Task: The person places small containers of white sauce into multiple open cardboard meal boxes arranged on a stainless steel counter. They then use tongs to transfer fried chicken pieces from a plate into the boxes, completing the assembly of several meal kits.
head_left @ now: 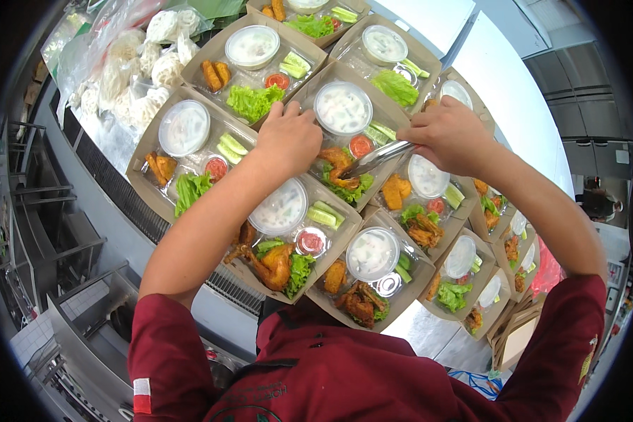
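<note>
Metal tongs (381,156) are gripped in my right hand (454,137), at the right side of a brown cardboard meal box (385,100). Their tips meet a piece of fried chicken (336,160), which sits on lettuce (359,191) in that box. My left hand (288,137) curls its fingers over the box's left edge; the thumb is hidden. Beside the chicken, the box holds a round lidded tub (343,107) with white contents, a small cup of red sauce (361,146) and cucumber slices (380,132).
Several similar meal boxes (262,260) stand close around, some with chicken, others with lettuce but no visible chicken piece. Clear bags of white bundles (130,67) lie at far left. Steel racks (42,204) are left; folded cardboard (517,327) and a red bag (546,269) are right.
</note>
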The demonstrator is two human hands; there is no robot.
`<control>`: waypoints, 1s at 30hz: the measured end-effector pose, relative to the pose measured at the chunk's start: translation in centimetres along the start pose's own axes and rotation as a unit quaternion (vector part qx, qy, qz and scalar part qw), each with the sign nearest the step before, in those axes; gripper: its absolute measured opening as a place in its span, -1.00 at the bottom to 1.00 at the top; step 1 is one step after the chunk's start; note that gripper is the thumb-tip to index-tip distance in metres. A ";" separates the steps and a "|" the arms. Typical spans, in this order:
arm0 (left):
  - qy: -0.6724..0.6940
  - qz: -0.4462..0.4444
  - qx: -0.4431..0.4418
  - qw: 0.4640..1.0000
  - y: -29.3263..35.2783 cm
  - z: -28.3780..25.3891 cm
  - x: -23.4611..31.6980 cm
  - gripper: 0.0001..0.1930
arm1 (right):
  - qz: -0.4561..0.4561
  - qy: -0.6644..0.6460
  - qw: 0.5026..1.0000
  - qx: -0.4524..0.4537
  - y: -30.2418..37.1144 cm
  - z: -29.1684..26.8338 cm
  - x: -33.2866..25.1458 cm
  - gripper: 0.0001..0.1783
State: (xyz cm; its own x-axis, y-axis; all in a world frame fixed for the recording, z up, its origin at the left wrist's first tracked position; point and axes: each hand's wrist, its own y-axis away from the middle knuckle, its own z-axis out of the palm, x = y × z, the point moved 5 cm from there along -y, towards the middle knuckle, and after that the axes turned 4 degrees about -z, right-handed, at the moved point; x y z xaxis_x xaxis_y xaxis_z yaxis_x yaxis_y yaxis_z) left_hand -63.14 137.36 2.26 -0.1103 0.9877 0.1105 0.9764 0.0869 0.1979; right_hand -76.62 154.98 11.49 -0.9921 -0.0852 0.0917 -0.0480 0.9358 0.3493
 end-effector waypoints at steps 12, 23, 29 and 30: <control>0.039 -0.088 0.002 0.995 1.0 -2.5 -0.3 -0.58 | 0.189 -0.097 0.977 -0.020 3.7 1.6 -1.7 -0.67; 0.230 0.045 0.192 0.953 5.1 -8.9 6.6 -0.59 | 0.478 -0.412 0.713 0.305 28.3 6.5 -16.9 -0.21; 0.245 0.156 0.243 0.926 7.6 -8.4 14.7 -0.67 | 0.627 -0.400 0.493 0.450 42.5 12.8 -28.2 -0.17; 0.241 0.169 0.233 0.927 8.3 -8.2 16.5 -0.66 | 0.648 -0.352 0.487 0.468 45.1 13.3 -30.1 -0.24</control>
State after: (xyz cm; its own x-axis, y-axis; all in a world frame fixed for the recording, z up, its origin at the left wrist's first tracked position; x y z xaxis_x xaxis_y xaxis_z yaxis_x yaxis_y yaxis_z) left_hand -58.38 153.30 13.76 0.2550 0.8059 0.5342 0.9324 -0.0586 -0.3567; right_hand -50.46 204.33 12.08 -0.0373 0.6151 -0.7876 0.9668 -0.1773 -0.1843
